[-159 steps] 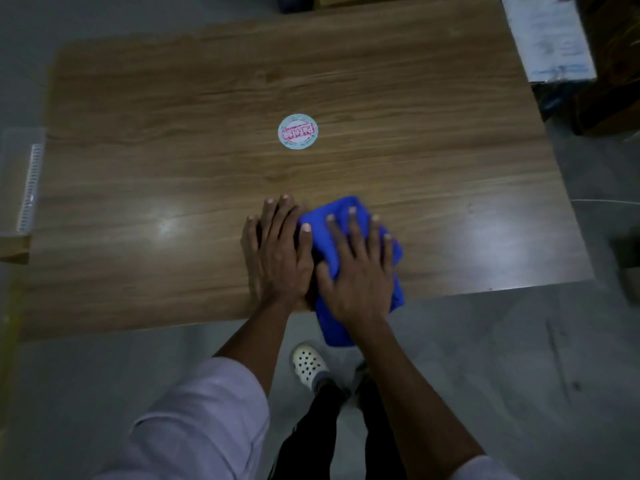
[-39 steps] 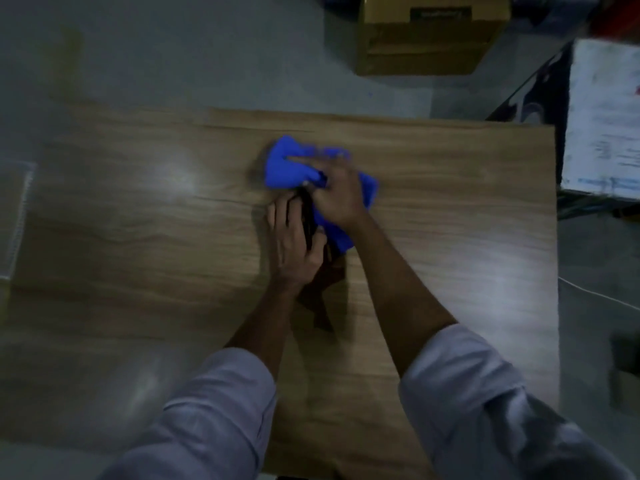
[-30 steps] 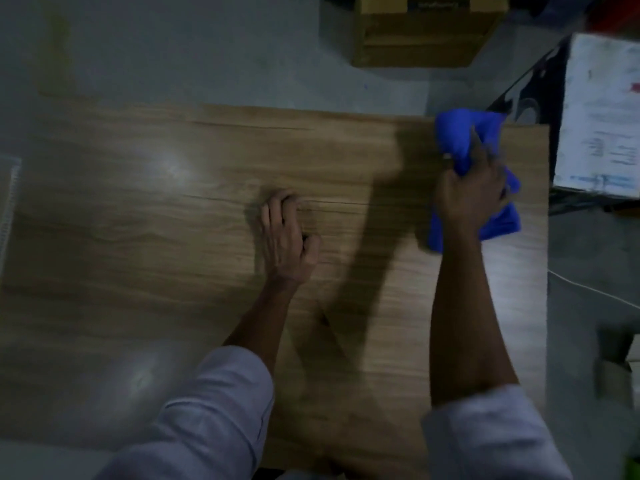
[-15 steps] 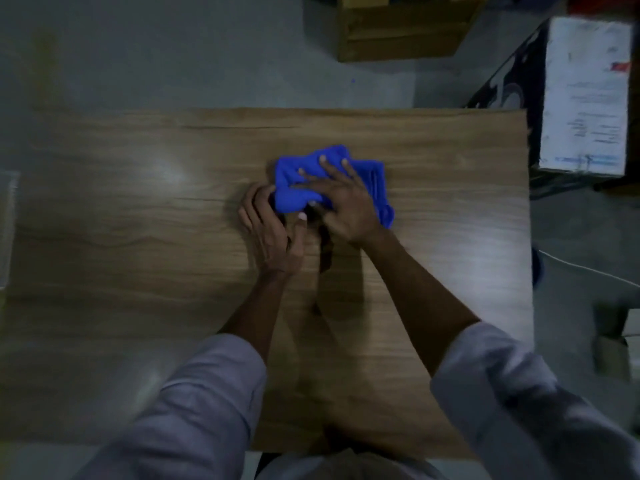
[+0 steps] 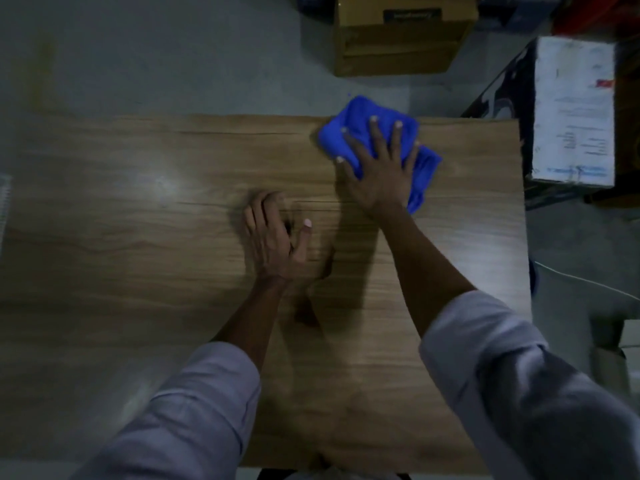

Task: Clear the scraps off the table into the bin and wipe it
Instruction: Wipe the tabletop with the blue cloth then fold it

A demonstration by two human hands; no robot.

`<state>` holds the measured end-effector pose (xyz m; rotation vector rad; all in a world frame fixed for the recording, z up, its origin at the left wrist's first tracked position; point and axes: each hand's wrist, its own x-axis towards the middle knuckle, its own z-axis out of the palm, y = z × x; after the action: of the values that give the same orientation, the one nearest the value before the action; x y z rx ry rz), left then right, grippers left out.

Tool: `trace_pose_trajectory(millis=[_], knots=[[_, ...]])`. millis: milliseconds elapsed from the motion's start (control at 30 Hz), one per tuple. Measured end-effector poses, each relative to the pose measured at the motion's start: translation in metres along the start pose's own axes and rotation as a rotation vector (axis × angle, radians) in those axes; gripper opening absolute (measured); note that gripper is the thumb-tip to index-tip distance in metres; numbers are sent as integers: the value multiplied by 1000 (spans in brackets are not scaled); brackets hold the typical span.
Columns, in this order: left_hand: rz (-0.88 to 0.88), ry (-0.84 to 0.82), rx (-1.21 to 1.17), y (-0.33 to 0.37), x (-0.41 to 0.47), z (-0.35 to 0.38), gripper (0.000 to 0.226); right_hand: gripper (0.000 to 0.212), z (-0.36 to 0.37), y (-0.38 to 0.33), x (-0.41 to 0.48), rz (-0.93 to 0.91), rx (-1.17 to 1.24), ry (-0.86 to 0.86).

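Observation:
A crumpled blue cloth [image 5: 349, 133] lies at the far edge of the wooden table [image 5: 138, 237], right of the middle. My right hand [image 5: 381, 174] presses flat on the cloth with fingers spread and straight. My left hand [image 5: 273, 237] rests on the bare tabletop near the middle, fingers bent at the tips, thumb out, holding nothing. It is a hand's width to the near left of the cloth. No scraps show on the table.
A cardboard box [image 5: 401, 32] stands on the floor beyond the table's far edge. A white box with printed labels [image 5: 575, 112] sits on a dark stand just off the right edge. A pale container's edge [image 5: 4, 202] shows at the far left.
My right hand has slid the blue cloth from the table's middle, beside my left hand, out to the far right edge. My left hand has stayed in place.

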<state>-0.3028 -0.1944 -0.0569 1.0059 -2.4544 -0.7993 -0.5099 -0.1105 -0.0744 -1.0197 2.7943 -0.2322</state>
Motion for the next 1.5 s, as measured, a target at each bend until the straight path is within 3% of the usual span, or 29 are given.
trace_pose_trajectory(millis=[67,133,167,233,333,400,467,533,600,667,733,800,867,933,1100,1167,1233,1300,1367,1500], knots=[[-15,-11,-21,2,0,-2,58,56,-4,-9,-31,-241,53,-32],[-20,9,-59,3,-1,-6,56,48,-12,-5,-77,-432,302,-53],[-22,6,-70,4,-1,-7,55,44,-20,2,-101,-439,444,-33],[-4,-18,-56,4,-1,-9,53,42,-37,26,-131,-329,606,93],[62,-58,23,5,-2,-7,51,43,-59,77,-101,67,453,292],[103,-74,53,5,-2,-4,51,50,-63,104,-57,422,289,175],[123,-77,75,3,-2,-1,52,60,-53,110,-19,552,174,30],[132,-79,95,1,-3,1,53,62,-37,94,1,416,70,-8],[139,-78,101,1,-3,-1,54,59,-20,59,-3,127,27,-7],[148,-89,93,3,-1,-4,52,51,-12,26,-32,-145,142,10],[199,-102,104,6,-3,-5,48,41,-13,13,-78,-262,432,68],[287,-149,152,9,-7,-5,43,48,-26,30,-108,-157,738,190],[350,-187,185,15,-13,0,40,49,-42,63,-115,-12,780,360],[344,-211,160,30,-18,9,39,41,-63,98,-98,67,672,381],[322,-241,171,79,-1,49,65,68,-51,100,-30,151,213,-16],[354,-271,217,92,11,62,74,86,-34,82,-24,224,59,21],[405,-293,282,97,22,69,83,97,-34,68,-33,385,92,170],[496,-311,343,102,39,73,94,90,-30,62,-52,470,175,253],[602,-357,451,121,62,82,101,73,-20,62,-73,470,219,221],[1012,-492,738,160,115,121,79,63,-5,64,-79,523,203,234]])
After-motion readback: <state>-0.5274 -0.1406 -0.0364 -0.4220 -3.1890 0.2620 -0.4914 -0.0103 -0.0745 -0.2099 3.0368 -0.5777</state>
